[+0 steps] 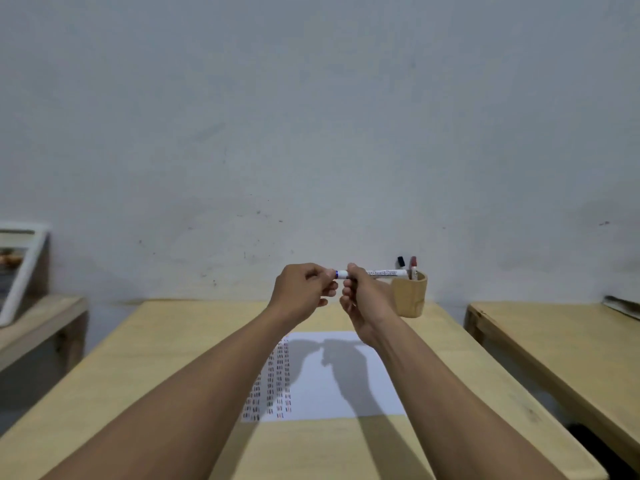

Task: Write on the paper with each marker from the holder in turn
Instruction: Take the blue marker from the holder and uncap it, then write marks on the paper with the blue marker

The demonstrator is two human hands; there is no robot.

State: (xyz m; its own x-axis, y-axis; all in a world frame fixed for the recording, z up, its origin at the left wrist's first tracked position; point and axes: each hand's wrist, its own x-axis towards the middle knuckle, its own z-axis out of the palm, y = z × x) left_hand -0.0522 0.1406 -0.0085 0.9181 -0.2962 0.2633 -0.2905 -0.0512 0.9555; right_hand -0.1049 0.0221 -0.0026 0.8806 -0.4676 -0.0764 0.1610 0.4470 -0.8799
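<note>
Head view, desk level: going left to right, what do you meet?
Leaning white picture frame → left hand → right hand gripping the white marker → wooden holder with two markers → neighbouring desk.

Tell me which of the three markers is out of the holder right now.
The white-barrelled marker, held level between both hands; the black-capped and red-capped ones stand in the wooden holder.
</note>
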